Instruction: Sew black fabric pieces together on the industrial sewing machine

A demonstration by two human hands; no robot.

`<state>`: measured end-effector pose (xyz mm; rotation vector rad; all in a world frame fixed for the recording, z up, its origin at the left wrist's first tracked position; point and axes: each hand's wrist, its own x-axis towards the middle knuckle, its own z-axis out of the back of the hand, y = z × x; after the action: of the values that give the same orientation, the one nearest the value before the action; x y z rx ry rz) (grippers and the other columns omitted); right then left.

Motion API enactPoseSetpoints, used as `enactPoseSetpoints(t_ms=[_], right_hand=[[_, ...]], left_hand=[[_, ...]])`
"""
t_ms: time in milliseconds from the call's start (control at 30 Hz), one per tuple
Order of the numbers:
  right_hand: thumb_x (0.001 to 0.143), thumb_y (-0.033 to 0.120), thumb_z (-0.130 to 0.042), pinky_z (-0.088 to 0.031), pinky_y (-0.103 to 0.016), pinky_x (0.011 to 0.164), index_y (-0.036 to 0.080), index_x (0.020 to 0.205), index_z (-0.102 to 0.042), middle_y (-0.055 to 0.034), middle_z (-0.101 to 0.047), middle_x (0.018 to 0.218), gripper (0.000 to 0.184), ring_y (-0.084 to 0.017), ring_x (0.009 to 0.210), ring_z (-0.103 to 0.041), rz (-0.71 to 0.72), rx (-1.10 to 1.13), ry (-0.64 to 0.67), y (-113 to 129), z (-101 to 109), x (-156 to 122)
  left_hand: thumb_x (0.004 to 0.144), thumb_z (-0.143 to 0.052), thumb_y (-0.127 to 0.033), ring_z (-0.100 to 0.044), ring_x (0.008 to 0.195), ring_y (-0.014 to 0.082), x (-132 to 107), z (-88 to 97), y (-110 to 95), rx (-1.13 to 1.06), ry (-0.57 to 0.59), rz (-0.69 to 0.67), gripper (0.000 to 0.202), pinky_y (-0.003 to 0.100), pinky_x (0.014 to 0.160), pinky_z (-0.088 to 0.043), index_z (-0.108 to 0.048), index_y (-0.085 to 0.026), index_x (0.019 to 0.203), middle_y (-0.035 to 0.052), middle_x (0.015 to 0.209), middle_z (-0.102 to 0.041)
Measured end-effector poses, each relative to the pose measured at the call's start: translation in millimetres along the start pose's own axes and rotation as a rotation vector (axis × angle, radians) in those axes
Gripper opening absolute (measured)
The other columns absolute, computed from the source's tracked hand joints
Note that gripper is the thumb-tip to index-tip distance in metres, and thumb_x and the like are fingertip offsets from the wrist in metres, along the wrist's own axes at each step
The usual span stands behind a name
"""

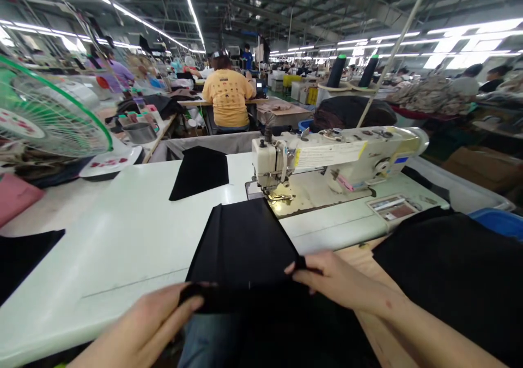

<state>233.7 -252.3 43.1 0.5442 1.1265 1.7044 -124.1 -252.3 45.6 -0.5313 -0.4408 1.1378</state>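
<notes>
A piece of black fabric (249,242) lies on the pale table with its far edge close to the needle area of a sewing machine (281,166). My left hand (155,313) pinches its near left corner between thumb and fingers. At the near right corner, my right hand (327,275) grips the same fabric, thumb and fingers closed on the edge. The near edge is pulled fairly straight between both hands, and dark cloth hangs below it over my lap. Another black fabric piece (200,173) lies flat to the left of the machine head.
A green-rimmed fan (53,112) stands at the left. More black cloth (457,281) is spread at the right, beside a blue bin (498,222). Dark thread cones (337,72) stand behind the machine. A person in a yellow shirt (227,98) sits ahead, facing away.
</notes>
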Motion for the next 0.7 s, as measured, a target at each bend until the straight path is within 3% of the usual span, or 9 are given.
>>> enactPoseSetpoints(t_ms=[67,133,233,333,500,700], right_hand=[[0.092,0.038,-0.057,-0.038,-0.021,0.051,0.02,0.071,-0.06,0.0065,-0.053,0.058,0.028,-0.011,0.054,-0.052,-0.011,-0.047,-0.178,-4.9,1.6,33.6],[0.089,0.037,-0.06,-0.032,-0.022,0.051,0.02,0.063,-0.051,0.0075,-0.043,0.055,0.032,-0.011,0.053,-0.044,0.027,-0.178,-0.357,-9.9,2.3,72.3],[0.088,0.032,-0.062,-0.032,-0.024,0.058,0.02,0.063,-0.051,0.0048,-0.048,0.061,0.029,-0.013,0.061,-0.046,0.017,-0.282,-0.474,-14.8,0.2,123.3],[0.086,0.026,-0.064,-0.036,-0.026,0.065,0.021,0.072,-0.059,0.0004,-0.059,0.073,0.016,-0.017,0.072,-0.054,-0.016,-0.351,-0.511,-17.2,-6.2,150.8],[0.088,0.023,-0.063,-0.043,-0.032,0.078,0.021,0.081,-0.063,-0.0052,-0.064,0.086,0.008,-0.022,0.087,-0.06,0.001,-0.418,-0.518,-22.0,-13.2,149.0],[0.083,0.017,-0.07,-0.041,-0.036,0.103,0.02,0.075,-0.061,-0.0099,-0.064,0.113,0.012,-0.024,0.115,-0.056,0.117,-0.368,-0.497,-33.0,-12.4,118.6]], left_hand=[[0.084,-0.049,-0.057,-0.066,0.062,0.0224,41.5,12.2,-1.4,0.097,0.037,0.071,0.04,0.028,0.064,-0.052,-0.069,-0.024,0.071,0.0027,0.066,-0.071],[0.085,-0.044,-0.058,-0.062,0.058,0.0222,84.3,16.5,0.0,0.208,-0.006,0.134,0.044,0.03,0.06,-0.048,-0.06,-0.023,0.065,0.0027,0.06,-0.065],[0.087,-0.041,-0.049,-0.063,0.069,0.0252,136.0,9.2,11.8,0.394,-0.095,0.161,0.037,0.033,0.067,-0.047,-0.058,-0.022,0.068,0.0068,0.071,-0.065],[0.086,-0.046,-0.042,-0.065,0.087,0.0298,166.4,-2.5,30.1,0.468,-0.152,0.148,0.027,0.037,0.078,-0.048,-0.06,-0.019,0.08,0.0149,0.094,-0.066],[0.081,-0.055,-0.031,-0.064,0.081,0.0289,175.3,-12.6,43.8,0.443,-0.128,0.133,0.012,0.037,0.076,-0.049,-0.056,-0.02,0.075,0.0125,0.084,-0.064],[0.086,-0.043,-0.028,-0.061,0.082,0.0288,140.0,-25.1,30.9,0.373,-0.201,0.052,0.011,0.04,0.078,-0.049,-0.051,-0.021,0.082,0.0109,0.083,-0.062]])
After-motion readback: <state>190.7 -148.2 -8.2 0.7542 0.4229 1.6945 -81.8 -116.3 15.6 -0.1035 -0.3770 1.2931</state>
